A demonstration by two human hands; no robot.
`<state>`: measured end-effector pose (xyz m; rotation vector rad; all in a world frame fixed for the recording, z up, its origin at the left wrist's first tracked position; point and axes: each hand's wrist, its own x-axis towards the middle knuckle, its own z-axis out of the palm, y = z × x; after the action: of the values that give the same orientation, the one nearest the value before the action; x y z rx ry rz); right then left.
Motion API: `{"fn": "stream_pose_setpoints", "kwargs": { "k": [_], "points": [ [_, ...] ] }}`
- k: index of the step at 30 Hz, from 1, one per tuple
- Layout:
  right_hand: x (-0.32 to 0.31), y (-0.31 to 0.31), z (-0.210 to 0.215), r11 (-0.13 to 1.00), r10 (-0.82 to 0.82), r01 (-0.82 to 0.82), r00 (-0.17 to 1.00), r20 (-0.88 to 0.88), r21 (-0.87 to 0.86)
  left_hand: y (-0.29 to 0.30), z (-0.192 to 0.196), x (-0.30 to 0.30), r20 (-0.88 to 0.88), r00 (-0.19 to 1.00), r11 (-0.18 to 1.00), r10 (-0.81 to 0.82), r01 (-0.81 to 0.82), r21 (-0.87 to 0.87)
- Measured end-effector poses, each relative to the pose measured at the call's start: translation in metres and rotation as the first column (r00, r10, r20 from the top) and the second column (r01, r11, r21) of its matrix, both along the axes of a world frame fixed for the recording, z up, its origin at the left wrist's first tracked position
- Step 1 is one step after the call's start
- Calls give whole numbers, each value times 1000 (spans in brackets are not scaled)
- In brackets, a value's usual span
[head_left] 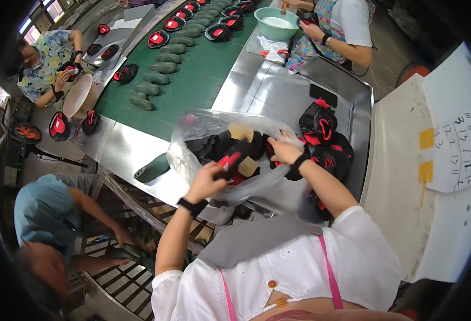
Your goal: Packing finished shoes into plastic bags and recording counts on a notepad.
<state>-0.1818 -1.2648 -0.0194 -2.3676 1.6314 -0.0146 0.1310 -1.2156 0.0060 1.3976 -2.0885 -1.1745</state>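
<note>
On the steel bench in front of the person lies one clear bag holding black-and-red shoe uppers, too bunched to count. The bag's long axis runs left to right, its mouth toward the person. The left hand has its fingers clamped on the bag's near edge; the right hand reaches inside, fingers closed on an upper. One pile of uppers sits just right of the bag. Roughly eleven green lasts line the green belt.
</note>
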Motion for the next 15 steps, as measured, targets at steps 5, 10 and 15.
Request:
{"fn": "stream_pose_setpoints", "kwargs": {
  "k": [5,10,15],
  "points": [
    [1,17,7,993,-3,4,1000,3,-120,20,13,40,-760,160,743,629,164,649],
    [31,24,70,997,77,-79,989,126,8,30,0,37,-795,180,815,579,-77,575],
    [7,14,123,876,-63,-326,653,755,355,32,-2,44,-737,235,772,633,-124,623]
  ]
}}
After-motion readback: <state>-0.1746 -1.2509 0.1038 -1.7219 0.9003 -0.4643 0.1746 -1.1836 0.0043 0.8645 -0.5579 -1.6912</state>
